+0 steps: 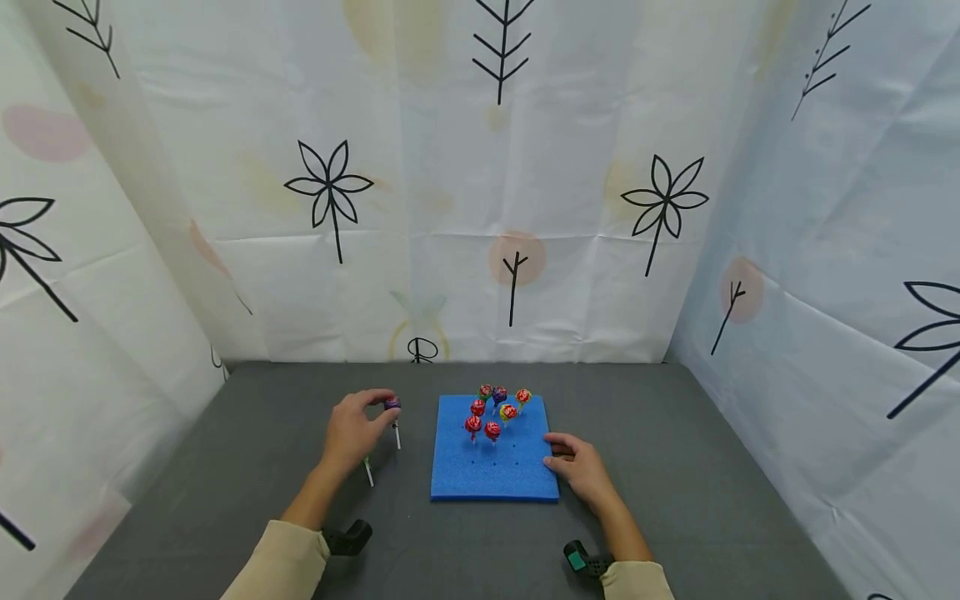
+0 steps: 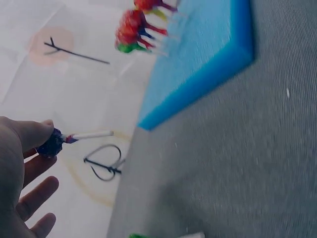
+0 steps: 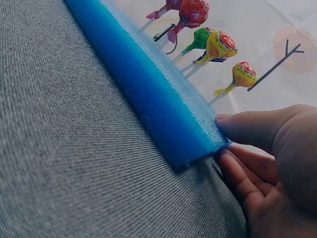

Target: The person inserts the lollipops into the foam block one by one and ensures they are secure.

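Note:
My left hand point(image 1: 355, 432) pinches the head of a purple-wrapped lollipop point(image 1: 392, 403) between thumb and fingers, left of the board. In the left wrist view its white stick point(image 2: 96, 134) points toward the blue foam board point(image 2: 198, 69). Several lollipops stand upright in the board's back half, among them a yellow one point(image 3: 244, 75) and a red one point(image 3: 194, 14). At the board's right edge, my right hand point(image 1: 583, 471) holds on, thumb on the top face and fingers curled by the side and underside.
Another lollipop with a green wrapper end point(image 1: 367, 463) lies on the grey table point(image 1: 465, 550), partly hidden by my left wrist. Small holes point(image 1: 495, 463) dot the board's front half. Patterned white cloth point(image 1: 450, 183) surrounds the table at the back and sides.

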`<state>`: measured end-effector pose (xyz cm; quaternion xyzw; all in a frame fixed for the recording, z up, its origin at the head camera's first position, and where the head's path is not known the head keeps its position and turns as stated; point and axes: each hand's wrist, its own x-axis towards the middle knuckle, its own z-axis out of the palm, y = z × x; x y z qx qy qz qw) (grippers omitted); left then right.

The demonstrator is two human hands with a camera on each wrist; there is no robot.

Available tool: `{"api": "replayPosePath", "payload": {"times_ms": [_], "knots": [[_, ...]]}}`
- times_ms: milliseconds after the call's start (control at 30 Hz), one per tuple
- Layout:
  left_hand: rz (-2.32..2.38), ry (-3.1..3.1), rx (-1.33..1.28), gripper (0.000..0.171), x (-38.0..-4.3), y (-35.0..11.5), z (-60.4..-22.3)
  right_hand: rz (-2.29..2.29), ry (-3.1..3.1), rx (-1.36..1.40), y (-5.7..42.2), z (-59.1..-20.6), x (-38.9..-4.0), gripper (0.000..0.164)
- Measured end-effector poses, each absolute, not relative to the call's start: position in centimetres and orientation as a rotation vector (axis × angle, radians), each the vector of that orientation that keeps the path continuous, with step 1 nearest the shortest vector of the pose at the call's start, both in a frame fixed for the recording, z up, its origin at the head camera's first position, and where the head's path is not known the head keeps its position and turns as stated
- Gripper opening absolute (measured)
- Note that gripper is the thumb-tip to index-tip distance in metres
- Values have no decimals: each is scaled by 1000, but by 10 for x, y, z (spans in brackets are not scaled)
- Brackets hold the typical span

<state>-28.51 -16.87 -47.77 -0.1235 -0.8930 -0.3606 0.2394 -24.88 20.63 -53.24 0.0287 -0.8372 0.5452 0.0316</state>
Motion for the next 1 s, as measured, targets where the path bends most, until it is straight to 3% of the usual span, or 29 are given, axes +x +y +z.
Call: {"api": "replayPosePath", "payload": {"times_ms": [500,1000], "knots": [[-1183,-2336,-378,29,-265,-131,-464,1693,-2567,101,207,-532,-248,36],[-1458,-2151,-476,26,-247,-92,-478,1660,-2572,109,207,-531,-249,35]]}}
